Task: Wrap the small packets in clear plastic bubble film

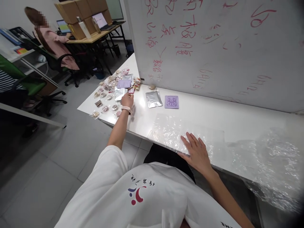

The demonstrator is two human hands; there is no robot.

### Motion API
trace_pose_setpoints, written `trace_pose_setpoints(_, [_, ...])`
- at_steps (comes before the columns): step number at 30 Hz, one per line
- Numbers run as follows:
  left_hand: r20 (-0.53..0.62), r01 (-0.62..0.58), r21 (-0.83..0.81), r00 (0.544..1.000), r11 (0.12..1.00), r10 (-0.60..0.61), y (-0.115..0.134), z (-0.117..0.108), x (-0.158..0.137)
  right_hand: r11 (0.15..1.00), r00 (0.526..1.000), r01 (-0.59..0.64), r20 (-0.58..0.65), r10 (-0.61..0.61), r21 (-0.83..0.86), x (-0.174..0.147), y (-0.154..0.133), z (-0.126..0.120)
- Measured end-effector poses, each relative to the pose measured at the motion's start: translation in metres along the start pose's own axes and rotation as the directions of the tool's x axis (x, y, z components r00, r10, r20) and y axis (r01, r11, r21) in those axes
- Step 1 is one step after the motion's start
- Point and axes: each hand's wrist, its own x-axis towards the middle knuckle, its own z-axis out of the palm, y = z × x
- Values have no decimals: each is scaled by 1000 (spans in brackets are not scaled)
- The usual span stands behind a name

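Observation:
My left hand (pixel 127 100) reaches to the pile at the left of the table, its fingers curled together at the edge of a silver pouch (pixel 120 93). What the fingers hold, if anything, is hidden. Spread flat, my right hand (pixel 196 152) rests on a clear plastic bag (pixel 166 126) by the table's front edge. Beyond the bag lie another silver pouch (pixel 154 98) and a purple patterned packet (pixel 171 102), side by side. A second purple packet (pixel 124 83) sits on the pile, among several small clear-wrapped pieces (pixel 109 88).
Crumpled clear plastic (pixel 275 164) covers the table's right end and hangs over its front edge. A whiteboard (pixel 213 47) with red writing stands along the back. One small wrapped piece (pixel 152 87) lies near it. A person (pixel 53 41) sits at a desk (pixel 95 37) at far left.

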Motion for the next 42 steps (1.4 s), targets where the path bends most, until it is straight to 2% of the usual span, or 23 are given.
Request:
trace_pose_setpoints(2, [-80, -32, 122, 996, 992, 42, -9, -9, 14, 1000, 1000, 1, -2, -1, -2, 0, -1, 0])
trace_pose_setpoints(5, [6, -138, 208, 990, 968, 140, -12, -10, 32, 1000, 1000, 1, -2, -1, -7, 1, -1, 0])
trace_pose_setpoints(8, [82, -188, 237, 982, 953, 173, -3, 5, 46, 1000, 1000, 3, -7, -3, -3, 1, 0, 1])
trace_pose_setpoints(14, [87, -163, 220, 985, 962, 147, 22, 44, 67, 1000, 1000, 1, -14, -1, 6, 2, 1, 2])
trace_pose_setpoints(18, [113, -142, 187, 986, 972, 122, 25, 58, 68, 1000, 1000, -10, -15, 10, 4, 3, 0, 2])
trace_pose_setpoints(22, [130, -102, 153, 988, 983, 82, 20, 62, 63, 1000, 1000, -15, -5, 15, 17, 4, -1, -1])
trace_pose_setpoints(27, [124, -14, 237, 992, 971, -16, 14, 60, 72, 999, 1000, -14, -9, 14, 29, 5, -2, -3])
trace_pose_setpoints(33, [141, -26, 308, 990, 951, -19, 14, 55, 93, 999, 1000, -28, 3, 27, 37, 5, -1, -3])
trace_pose_setpoints(37, [183, -119, 282, 981, 952, 69, 15, 54, 74, 998, 999, -34, -4, 35, 52, 5, -2, -3])
trace_pose_setpoints(42, [221, -319, 288, 940, 903, 262, 15, 53, -3, 997, 999, -32, -21, 34, 68, 4, -3, -3])
